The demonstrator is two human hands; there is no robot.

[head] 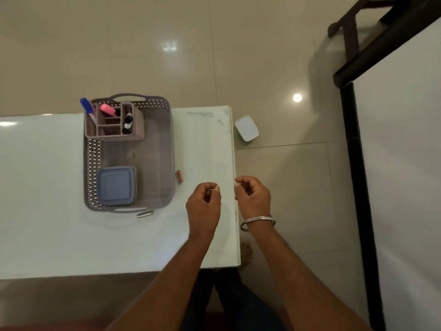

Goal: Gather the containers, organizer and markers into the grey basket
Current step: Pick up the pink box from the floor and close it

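The grey perforated plastic basket with handles at both ends sits on your glossy white worktop, toward its far edge. In its far left corner stands the dusty-pink compartmented organizer, upright, holding a blue-capped marker that leans out over the left rim, a pink marker in a back compartment, and black-capped markers in the right compartment. In the near left corner of the basket lies the square blue-lidded container, flat on the basket floor. The middle and right of the basket floor are bare.

A second container, white with a pale rounded lid, lies on the beige tiled floor just beyond the worktop's right edge, well apart from the basket.

On the worktop, a small reddish-brown cylinder lies just beside the basket's right wall, and a small silvery cylinder lies just in front of the near handle.

Your left hand hovers over the worktop to the right of the basket, fingers curled into a loose fist; its grip holds nothing that can be made out. Your right hand, with a silver bangle at the wrist, hangs over the worktop's right edge, its grip likewise curled closed and seemingly empty.
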